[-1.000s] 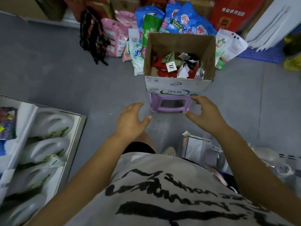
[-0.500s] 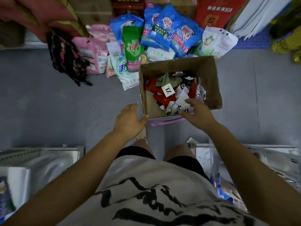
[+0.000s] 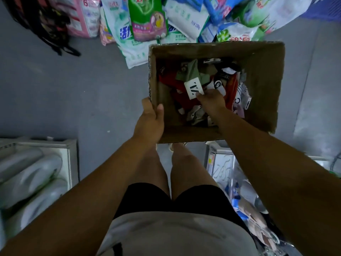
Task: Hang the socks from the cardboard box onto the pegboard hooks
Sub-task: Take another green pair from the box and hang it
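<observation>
An open cardboard box (image 3: 262, 85) stands in front of me, seen from above. Inside lies a heap of socks (image 3: 186, 78) in red, olive, black and white, several with white paper labels. My left hand (image 3: 150, 121) grips the box's near left wall, thumb inside. My right hand (image 3: 210, 100) is down in the box with its fingers pinched on a white sock label (image 3: 192, 87) printed with black letters, attached to an olive sock. No pegboard or hooks are in view.
Bags of detergent (image 3: 145, 17) are piled on the grey floor beyond the box. A dark bundle of straps (image 3: 44, 23) lies at the upper left. White packaged goods in a carton (image 3: 33, 174) sit at my left, and more packaged goods (image 3: 239, 182) at my right.
I have leaned over the box. My left hand went from the air to gripping the box wall. My right hand moved from the box's near edge into the socks and closed on the label.
</observation>
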